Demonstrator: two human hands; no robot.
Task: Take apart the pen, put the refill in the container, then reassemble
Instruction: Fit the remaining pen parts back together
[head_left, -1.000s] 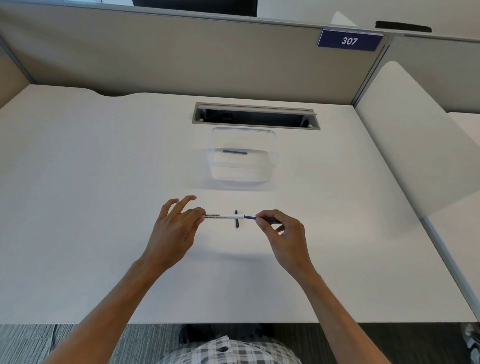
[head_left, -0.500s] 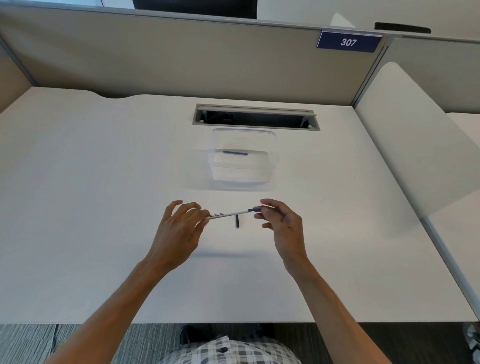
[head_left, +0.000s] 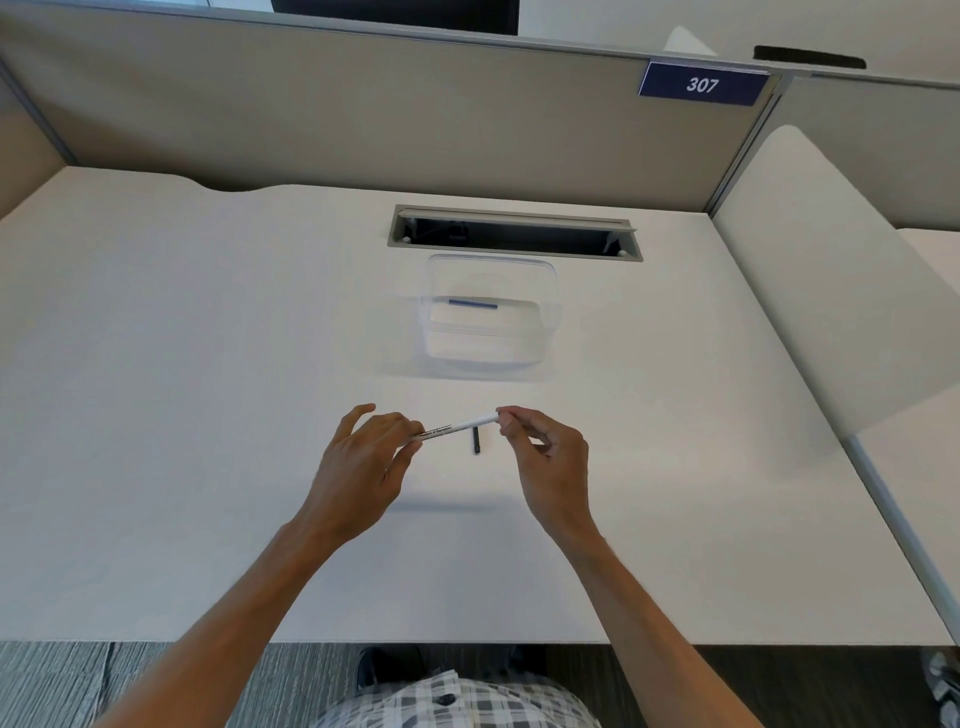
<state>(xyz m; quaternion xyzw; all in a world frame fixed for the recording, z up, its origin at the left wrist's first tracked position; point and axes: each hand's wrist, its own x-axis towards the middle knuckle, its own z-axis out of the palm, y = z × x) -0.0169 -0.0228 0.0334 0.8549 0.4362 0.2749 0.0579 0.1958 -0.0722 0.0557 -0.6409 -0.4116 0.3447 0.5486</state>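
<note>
An office cubicle: beige fabric partition panels wall in a white bench with a cable slot, a numbered plate (reading 307) clipped above, grey carpet below.

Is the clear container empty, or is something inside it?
Not empty. A thin blue stick, likely the refill, lies inside the container, seen through its clear wall.

Number "307" shown on a partition sign above the worktop

White numerals reading "307" are carried on a dark blue sign fixed at the top edge of the beige partition. A line of small black print is seen along the white pen barrel; it appears to begin "Freedom of", but cannot be read with certainty.
</note>
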